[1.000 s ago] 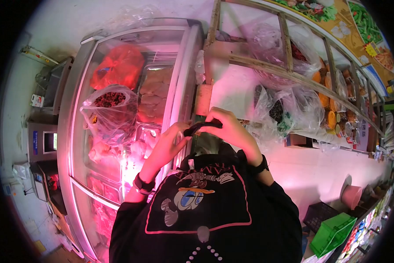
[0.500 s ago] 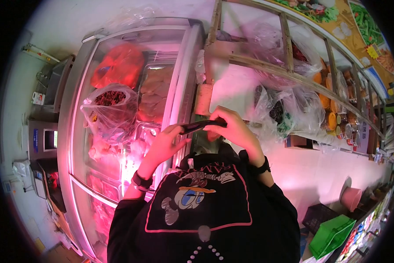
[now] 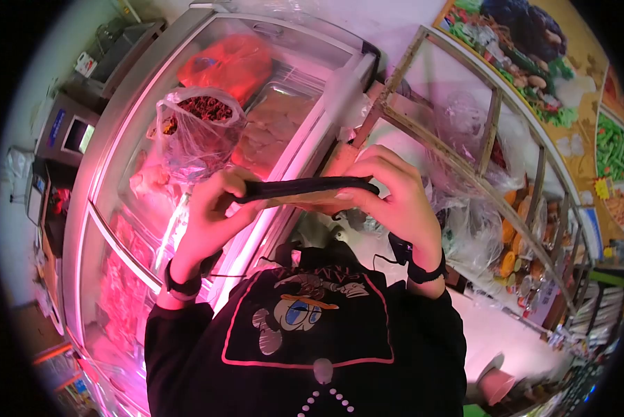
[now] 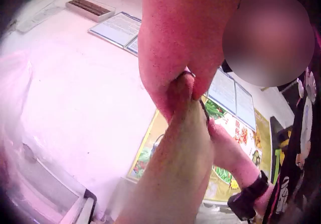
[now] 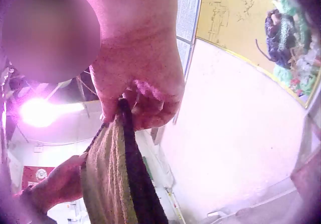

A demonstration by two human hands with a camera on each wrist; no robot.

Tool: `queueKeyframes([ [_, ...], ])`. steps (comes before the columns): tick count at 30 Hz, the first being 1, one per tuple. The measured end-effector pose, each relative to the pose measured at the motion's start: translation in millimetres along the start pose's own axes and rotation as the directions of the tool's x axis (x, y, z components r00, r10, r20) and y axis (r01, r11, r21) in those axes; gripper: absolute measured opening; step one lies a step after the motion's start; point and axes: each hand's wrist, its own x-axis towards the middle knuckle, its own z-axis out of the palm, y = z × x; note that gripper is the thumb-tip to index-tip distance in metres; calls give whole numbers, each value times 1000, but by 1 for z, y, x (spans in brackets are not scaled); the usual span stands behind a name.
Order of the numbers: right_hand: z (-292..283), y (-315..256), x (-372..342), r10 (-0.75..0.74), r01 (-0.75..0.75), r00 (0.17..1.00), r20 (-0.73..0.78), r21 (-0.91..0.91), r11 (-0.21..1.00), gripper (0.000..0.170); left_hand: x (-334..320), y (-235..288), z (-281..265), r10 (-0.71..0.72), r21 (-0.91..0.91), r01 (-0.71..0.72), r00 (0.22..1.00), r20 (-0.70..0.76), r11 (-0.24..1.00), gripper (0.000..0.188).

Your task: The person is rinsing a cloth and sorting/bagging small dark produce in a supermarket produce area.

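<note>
Between the hands (image 3: 214, 206) (image 3: 397, 189), apparently cloth (image 3: 305, 186) now stretches wider.

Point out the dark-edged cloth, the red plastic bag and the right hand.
Dark-edged cloth (image 3: 305, 185): head view, on the middle of its dark band.
Red plastic bag (image 3: 230, 66): head view, on its middle.
Right hand (image 3: 403, 194): head view, on the middle of the hand.

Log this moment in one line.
left hand: gripping black-edged tan cloth; right hand: gripping same cloth; cloth: spanning between both hands
</note>
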Motion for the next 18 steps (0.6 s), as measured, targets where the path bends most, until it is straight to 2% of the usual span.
queueKeyframes([
  [1, 2, -3, 6, -9, 9, 1000, 23, 1, 1000, 21, -5, 4, -3, 18, 14, -18, 1000, -23, 1000, 25],
  [3, 6, -7, 20, -145, 145, 989, 8, 2, 989, 23, -15, 8, -9, 47, 37, -45, 996, -70, 998, 25],
  [7, 20, -24, 32, -131, 126, 979, 157, 45, 991, 25, -50, 34, -10, 48, 156, -9, 969, -243, 988, 27],
  [9, 35, -34, 40, -271, 257, 957, 99, 135, 957, 26, -72, 46, -13, 121, 159, -77, 950, -287, 984, 28],
  [11, 49, -46, 55, -363, 333, 921, 141, 198, 922, 27, -90, 61, -17, 148, 200, -73, 907, -395, 977, 29],
  [13, 56, -62, 74, -468, 417, 873, 134, 292, 861, 27, -98, 82, -19, 133, 218, -17, 837, -531, 976, 32],
  [14, 63, -73, 79, -501, 441, 852, 153, 307, 843, 25, -102, 91, -18, 172, 246, -29, 794, -584, 969, 34],
  [15, 74, -83, 79, -523, 454, 836, 163, 328, 828, 25, -111, 94, -19, 180, 231, -32, 735, -654, 972, 38],
  [17, 101, -99, 77, -550, 480, 804, 227, 298, 825, 21, -142, 95, -29, 169, 249, 22, 673, -720, 968, 41],
  [18, 114, -103, 80, -494, 400, 828, 265, 338, 852, 19, -152, 98, -36, 119, 262, 128, 651, -750, 956, 42],
])
